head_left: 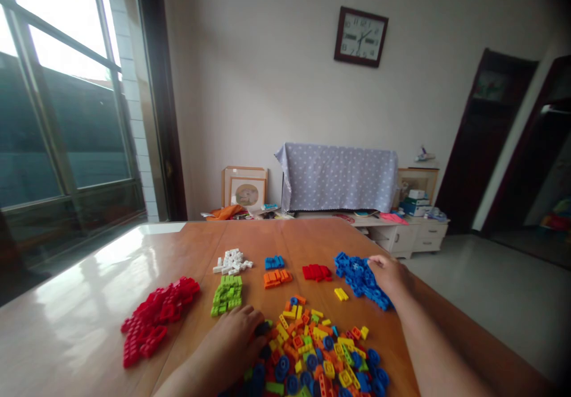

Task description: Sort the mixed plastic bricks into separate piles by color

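My left hand (238,334) rests low at the left edge of a mixed heap of toy building bricks (307,349), thumb and fingers apart. Dark blue pieces lie close to its fingertips. The heap mixes yellow, orange, green and blue bricks with round blue pieces. At the right, my right hand (390,275) is over the blue brick pile (359,278), its fingers curled together; whatever they hold is hidden. Just ahead of the left hand lie green bricks (226,296). A few yellow bricks (341,294) sit between the heap and the blue pile.
Sorted on the wooden table (187,343) are red bricks (160,317), white bricks (232,261), small blue bricks (274,262), orange bricks (277,278) and smaller red bricks (317,272). The table's right edge runs beneath my right forearm. A low white cabinet (417,236) stands beyond.
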Motion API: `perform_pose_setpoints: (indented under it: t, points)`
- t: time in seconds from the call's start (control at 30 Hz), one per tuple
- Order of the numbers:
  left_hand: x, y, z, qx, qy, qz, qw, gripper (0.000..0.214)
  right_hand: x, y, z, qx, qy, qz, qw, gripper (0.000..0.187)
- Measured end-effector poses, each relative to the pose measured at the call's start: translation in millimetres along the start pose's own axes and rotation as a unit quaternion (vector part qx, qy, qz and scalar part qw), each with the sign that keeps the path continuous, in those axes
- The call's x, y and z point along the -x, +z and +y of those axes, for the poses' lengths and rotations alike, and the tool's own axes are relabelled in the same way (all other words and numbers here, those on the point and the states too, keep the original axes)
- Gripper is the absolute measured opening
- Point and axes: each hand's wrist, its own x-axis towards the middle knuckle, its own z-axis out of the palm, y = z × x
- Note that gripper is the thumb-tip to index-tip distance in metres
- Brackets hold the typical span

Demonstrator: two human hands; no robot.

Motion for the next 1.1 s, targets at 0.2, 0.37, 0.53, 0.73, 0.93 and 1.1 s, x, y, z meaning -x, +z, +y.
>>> perform_pose_setpoints:
  t: [0.2,0.37,0.53,0.73,0.93,1.1]
  points:
    - [-5.1,6.2,-4.5,-0.001,-0.015,0.0,1.0,0.023,-12.4,23.9,8.2,0.012,0.03,0.107,0.994,0.031]
    - [-5.5,5.2,-2.7,-0.001,-0.007,-0.006,1.0,0.025,-12.5,30.5,23.7,-0.131,0.032,0.086,0.987,0.039]
    - [-6.7,-3.9,7.2,-0.011,-0.017,-0.023,1.0,0.027,7.9,16.8,10.0,-0.23,-0.031,-0.059,0.971,0.035]
    - [-10.5,-3.3,7.7,-0.004,-0.021,-0.024,0.999,0.025,32.9,1.1,-6.1,-0.183,-0.072,-0.321,0.927,0.024]
    - [-9.9,-4.6,9.5,0.0,-0.02,-0.025,0.999,0.025,45.7,6.7,-19.2,-0.119,-0.007,-0.433,0.894,0.022]
    - [-8.2,-7.4,12.4,0.002,-0.024,-0.027,0.999,0.025,51.7,16.1,-35.3,-0.108,-0.014,-0.446,0.888,0.018]
